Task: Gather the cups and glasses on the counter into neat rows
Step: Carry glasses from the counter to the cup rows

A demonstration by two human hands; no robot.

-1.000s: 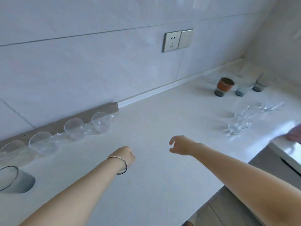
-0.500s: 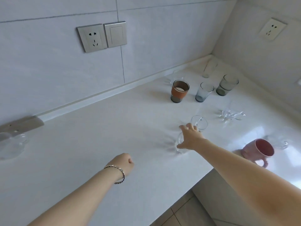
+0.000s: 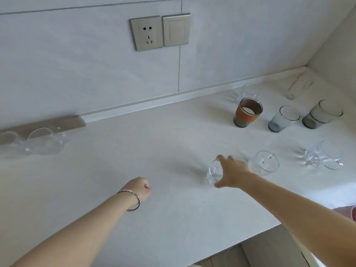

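Observation:
My right hand (image 3: 232,173) is wrapped around a small clear glass (image 3: 212,173) near the middle of the white counter (image 3: 134,160). A clear handled cup (image 3: 264,164) stands just to its right, and another clear cup (image 3: 327,156) further right. Behind them stand an orange-sleeved glass (image 3: 248,112), a blue-grey glass (image 3: 284,118) and a dark grey glass (image 3: 321,114), with two clear glasses by the wall behind. A row of clear cups (image 3: 44,141) lines the wall at the far left. My left hand (image 3: 140,189) is a closed fist above the counter, holding nothing.
A socket and switch plate (image 3: 159,32) sits on the tiled wall. A grey strip (image 3: 63,125) runs along the wall base at left. The counter's front edge (image 3: 240,241) drops to the floor at lower right, where a pink cup's edge (image 3: 352,211) shows.
The view has swung right from the left row to the scattered glasses. My right hand reached across and closed around the small clear glass. My left fist has stayed put.

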